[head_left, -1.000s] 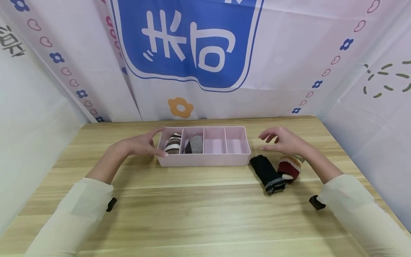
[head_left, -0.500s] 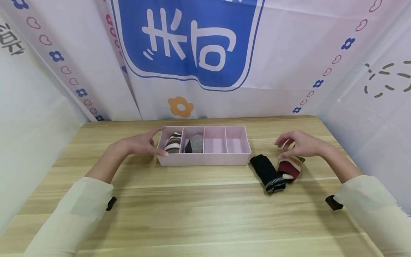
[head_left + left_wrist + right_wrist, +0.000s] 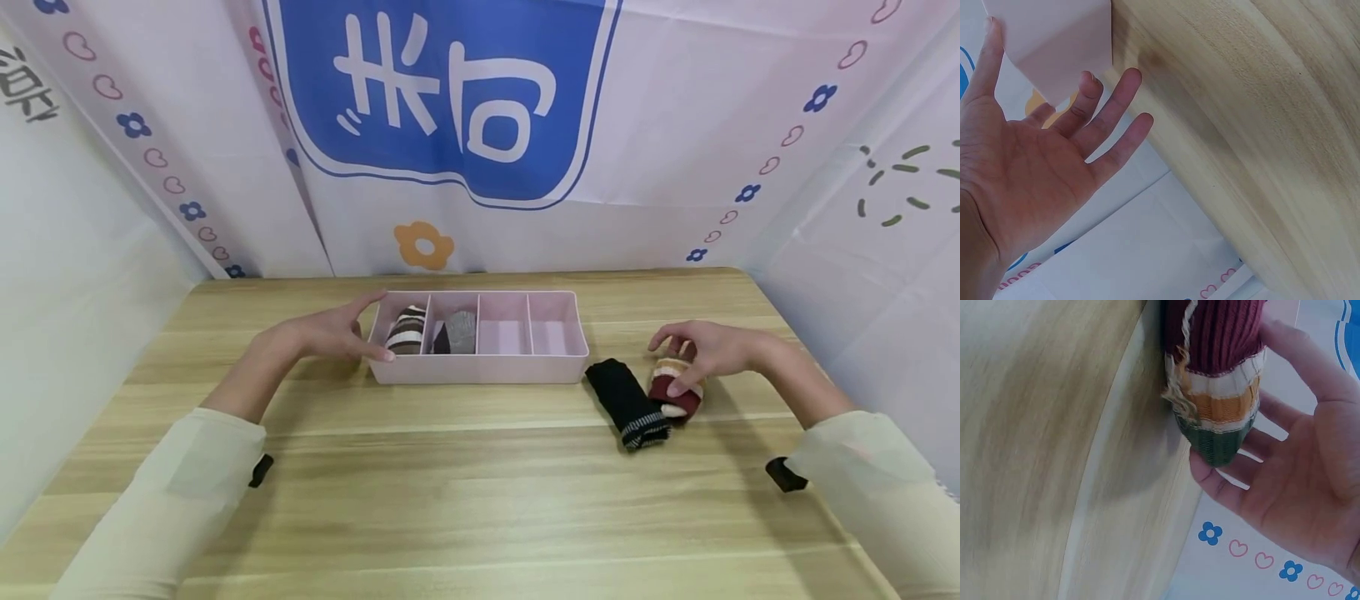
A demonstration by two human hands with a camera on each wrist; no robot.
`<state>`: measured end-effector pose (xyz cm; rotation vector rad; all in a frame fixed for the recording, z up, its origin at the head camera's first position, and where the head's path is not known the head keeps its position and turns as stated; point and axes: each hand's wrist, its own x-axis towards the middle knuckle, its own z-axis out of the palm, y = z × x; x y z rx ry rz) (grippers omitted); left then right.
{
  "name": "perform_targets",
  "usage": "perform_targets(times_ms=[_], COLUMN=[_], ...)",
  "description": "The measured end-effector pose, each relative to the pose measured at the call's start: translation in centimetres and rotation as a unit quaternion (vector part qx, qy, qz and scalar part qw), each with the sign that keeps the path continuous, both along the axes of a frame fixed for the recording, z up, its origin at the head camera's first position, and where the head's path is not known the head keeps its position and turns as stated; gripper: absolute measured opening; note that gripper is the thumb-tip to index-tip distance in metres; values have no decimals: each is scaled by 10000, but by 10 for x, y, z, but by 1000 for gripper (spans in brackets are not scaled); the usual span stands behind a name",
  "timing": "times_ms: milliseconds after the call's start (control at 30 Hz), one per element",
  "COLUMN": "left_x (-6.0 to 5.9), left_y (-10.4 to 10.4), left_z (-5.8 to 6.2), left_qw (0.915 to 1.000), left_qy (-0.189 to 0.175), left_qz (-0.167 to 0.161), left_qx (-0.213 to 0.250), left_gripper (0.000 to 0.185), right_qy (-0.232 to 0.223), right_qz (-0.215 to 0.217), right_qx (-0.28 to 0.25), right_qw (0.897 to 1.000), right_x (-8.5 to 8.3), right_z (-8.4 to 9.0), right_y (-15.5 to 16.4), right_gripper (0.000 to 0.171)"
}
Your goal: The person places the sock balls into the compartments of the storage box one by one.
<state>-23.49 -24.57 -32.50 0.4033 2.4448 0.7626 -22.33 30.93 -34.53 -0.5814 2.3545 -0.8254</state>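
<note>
Tray (image 3: 480, 371): pale pink, dividers the same. Sock in its leftmost bay (image 3: 406, 331): brown/cream/dark stripes. Next bay's sock (image 3: 457, 333): grey with a dark patch. Black sock (image 3: 625, 402): plain black, cuff with thin white stripes. Striped sock (image 3: 672, 392): maroon rib knit, then white, orange, white bands, dark green end. Desk (image 3: 450, 483): light wood grain, pale yellow-tan planks. Sleeves (image 3: 180, 500): cream. Backdrop (image 3: 675, 125): white, blue panel with white characters, orange flower, border of pink hearts and blue flowers, green dashes at right.
</note>
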Motion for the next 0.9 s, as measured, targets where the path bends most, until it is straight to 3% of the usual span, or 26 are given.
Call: perform_targets(times_ms=[333,633,767,900], left_x=[-1,1,1,1], left_y=[0,0,1,1], left_z=[-1,2,3,3], left_qw=[10000,10000,9999,9998], left_qy=[50,60,42,57], left_qz=[5,-27,3,33], left_qx=[-40,-62,-117,-161], left_gripper=[120,119,120,120], right_qy=[1268,2697,2828,2453], right_qz=[280,-153,-146,37], right_qx=[-213,-362,-286,-223], right_qw=[9913,9621,9586,9692], right_x=[-6,-9,-9,-7], right_z=[-2,-10,-16,-18], right_y=[-9,-10,-6,-1], right_gripper=[47,39,38,63])
